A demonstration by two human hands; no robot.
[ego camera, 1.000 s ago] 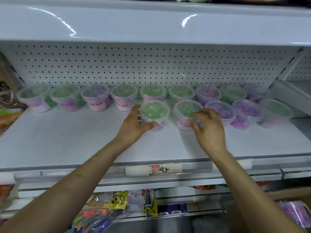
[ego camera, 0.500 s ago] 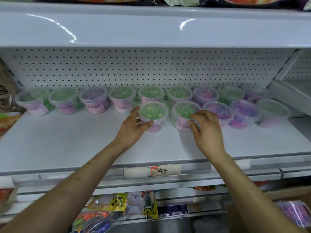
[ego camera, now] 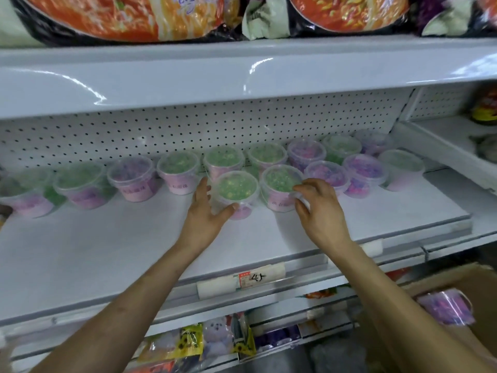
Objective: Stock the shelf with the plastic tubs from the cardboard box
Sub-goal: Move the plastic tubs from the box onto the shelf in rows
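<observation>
Nothing has shifted. The left hand (ego camera: pixel 205 215) keeps its fingers wrapped round the left tub (ego camera: pixel 236 188), and the right hand (ego camera: pixel 321 214) still pinches the rim of the right tub (ego camera: pixel 281 181). The box (ego camera: pixel 446 279) now shows lower right.

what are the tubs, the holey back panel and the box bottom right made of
Tubs: clear, slightly glossy plastic, it seems; green and purple contents show through lids and walls. Back panel: probably white painted sheet metal, punched with regular holes. Box: brown, matte cardboard by the look of its dull flap.
</observation>
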